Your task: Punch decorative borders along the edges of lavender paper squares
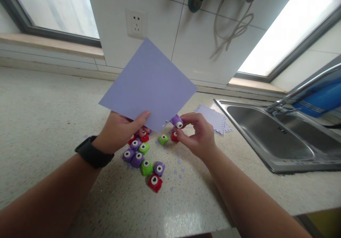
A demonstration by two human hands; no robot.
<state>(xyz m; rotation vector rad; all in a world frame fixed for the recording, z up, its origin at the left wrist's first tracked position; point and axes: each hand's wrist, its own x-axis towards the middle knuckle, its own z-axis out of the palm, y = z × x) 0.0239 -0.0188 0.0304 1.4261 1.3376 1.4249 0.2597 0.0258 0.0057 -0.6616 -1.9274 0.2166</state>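
Observation:
My left hand [127,127] grips a square sheet of lilac paper [150,83] near its lower left edge, thumb on top. The sheet is held up above the counter with one corner pointing toward me, and small punched holes show near that corner. Between the thumb and fingers of my right hand [196,133] is a purple craft punch [177,121] with a white button, close beside the paper's lower right edge. Below lie several more punches: a green punch [163,139], a red punch [155,183] with a heart mark, and purple ones [137,159].
A stack of lilac sheets [211,118] with punched edges lies to the right, beside the steel sink [249,131]. Tiny paper cut-outs [179,161] are scattered over the speckled counter [53,124]. Behind are a tiled wall with a socket [136,22] and a hanging cable [231,36].

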